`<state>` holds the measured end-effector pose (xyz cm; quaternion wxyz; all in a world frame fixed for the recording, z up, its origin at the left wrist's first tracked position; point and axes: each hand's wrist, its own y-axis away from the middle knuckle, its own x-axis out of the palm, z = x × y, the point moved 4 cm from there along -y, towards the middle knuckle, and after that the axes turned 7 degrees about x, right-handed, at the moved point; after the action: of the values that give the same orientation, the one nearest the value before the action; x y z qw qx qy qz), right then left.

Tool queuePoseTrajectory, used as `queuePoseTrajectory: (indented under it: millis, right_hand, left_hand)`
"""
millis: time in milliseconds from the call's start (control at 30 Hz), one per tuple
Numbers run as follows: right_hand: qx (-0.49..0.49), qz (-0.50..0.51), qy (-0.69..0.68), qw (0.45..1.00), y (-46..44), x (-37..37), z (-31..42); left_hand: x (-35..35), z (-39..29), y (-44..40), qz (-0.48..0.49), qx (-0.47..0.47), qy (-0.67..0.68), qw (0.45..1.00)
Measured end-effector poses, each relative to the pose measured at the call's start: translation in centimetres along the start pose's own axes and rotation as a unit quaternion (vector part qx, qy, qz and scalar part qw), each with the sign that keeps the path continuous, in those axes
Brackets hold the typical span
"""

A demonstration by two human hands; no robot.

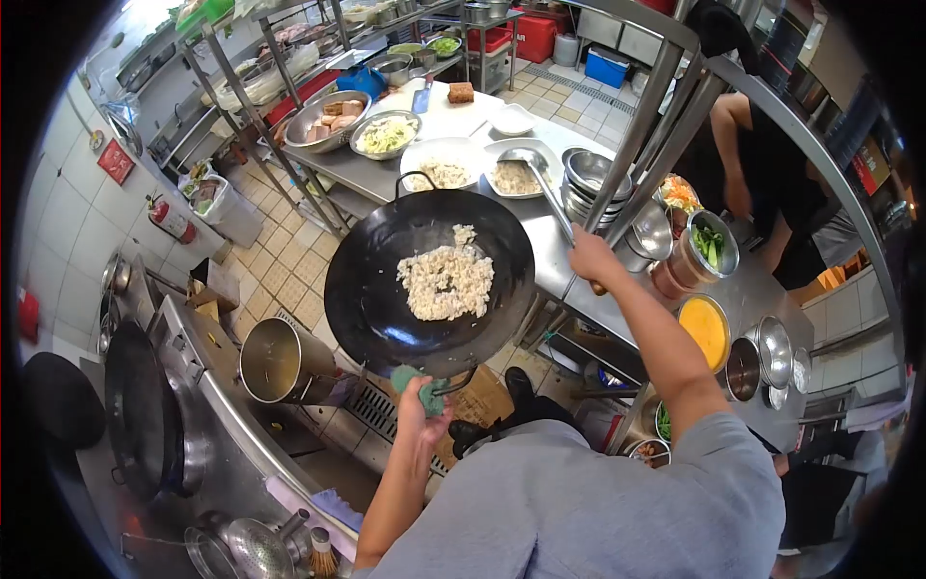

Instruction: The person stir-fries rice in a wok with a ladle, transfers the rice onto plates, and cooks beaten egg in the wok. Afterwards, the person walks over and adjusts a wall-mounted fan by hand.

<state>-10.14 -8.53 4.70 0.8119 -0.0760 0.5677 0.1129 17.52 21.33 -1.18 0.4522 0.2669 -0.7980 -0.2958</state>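
Note:
My left hand [417, 420] is closed around a green cloth [421, 390] at the near loop handle of a large black wok [367, 275]. Inside the wok lies a mound of fried rice [444, 282]. My right hand [592, 259] grips the handle of a steel ladle [552, 201], whose bowl is over the right-hand white dish [554, 166]. That dish holds some rice. Beside it a second white dish [417, 154] also holds rice, and the wok's far handle is close to its near side.
A steel table [579, 307] carries stacked metal bowls [596, 176], a container of yellow liquid [703, 333] and a bowl of shredded vegetables [386, 135]. A deep pot [272, 361] stands left of the wok, near the stove [227, 454]. Another person's arm [731, 159] is at the right.

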Motion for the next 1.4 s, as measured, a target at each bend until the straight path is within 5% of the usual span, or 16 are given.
queuePoseTrajectory:
  millis: [67,200,267,333,367,433,567,733,867,900,967,1000,1233,1333,1367,1400]
  right_hand:
    - [0.125,0.017,-0.005,0.992,-0.5,1.3,0.7]
    - [0.085,-0.094,-0.136,0.983,3.7,1.4,4.3]
    - [0.129,0.027,-0.268,0.954,7.4,5.7,6.0]
    - [-0.03,-0.054,-0.3,0.952,12.9,11.4,7.8]
    - [0.08,0.099,-0.285,0.95,16.0,13.6,8.5]
    - [-0.013,0.154,-0.259,0.953,19.4,18.1,8.6]
    - [-0.019,0.19,-0.182,0.965,19.8,17.3,8.4]
    - [0.008,0.179,-0.081,0.981,19.8,11.3,3.1]
    - [0.007,0.211,-0.114,0.971,19.4,5.9,6.2]
    - [-0.017,0.194,-0.175,0.965,19.1,5.1,7.5]
    - [-0.012,0.209,-0.238,0.949,18.0,4.8,9.6]
    - [0.025,0.237,-0.237,0.942,17.9,5.0,10.3]
    - [0.09,0.32,-0.272,0.903,19.7,6.3,15.1]
    - [0.172,0.457,-0.461,0.741,19.1,10.5,18.6]
    - [0.168,0.455,-0.462,0.742,17.7,11.7,19.7]
    - [0.229,0.489,-0.552,0.636,16.8,13.1,20.6]
  left_hand:
    - [-2.0,0.3,0.5,0.005,-0.008,0.018,1.0]
    - [-4.7,0.3,-0.5,0.019,-0.047,0.11,0.993]
    - [-5.8,0.0,-1.8,-0.053,-0.059,0.163,0.983]
    - [-5.3,-1.5,-3.6,-0.054,-0.045,0.18,0.981]
    - [-5.7,-2.4,-5.3,-0.038,-0.04,0.195,0.979]
    - [-6.1,-4.3,-9.1,-0.031,-0.027,0.202,0.979]
    - [-7.9,-4.6,-14.4,-0.085,-0.016,0.173,0.981]
    - [-11.6,4.8,-0.8,-0.079,0.084,0.142,0.983]
    - [-12.4,3.0,-5.2,-0.041,-0.037,0.191,0.98]
    - [-13.2,2.3,-9.4,0.011,-0.029,0.21,0.977]
    - [-13.5,0.8,-13.3,-0.037,0.007,0.211,0.977]
    - [-12.4,0.0,-12.4,-0.119,0.007,0.223,0.968]
    - [-14.4,6.0,-4.3,-0.082,0.141,0.061,0.985]
    - [-15.6,7.2,-5.3,-0.128,0.158,0.043,0.978]
    - [-16.2,7.2,-6.8,-0.14,0.159,0.048,0.976]
    - [-16.5,6.4,-8.6,-0.109,0.147,0.075,0.98]
